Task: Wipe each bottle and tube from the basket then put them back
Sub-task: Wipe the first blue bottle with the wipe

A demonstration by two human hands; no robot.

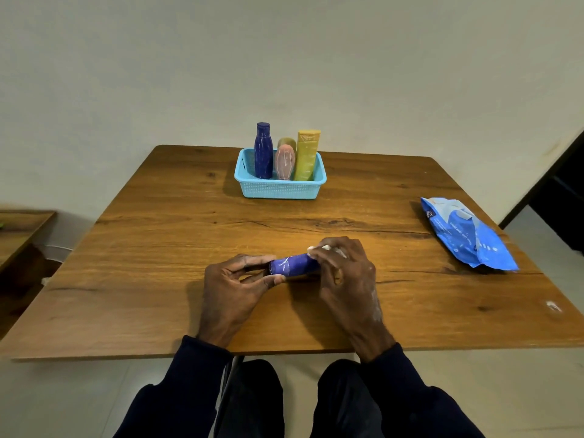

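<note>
— How far along are you?
— My left hand (234, 286) pinches one end of the purple tube (292, 264), lower centre. My right hand (344, 276) clamps a white wipe (325, 248) round the other.
— And the rest?
— Four containers (284, 165) stand in the basket (278, 188), upper centre. Wiped or not, I can't tell.
</note>
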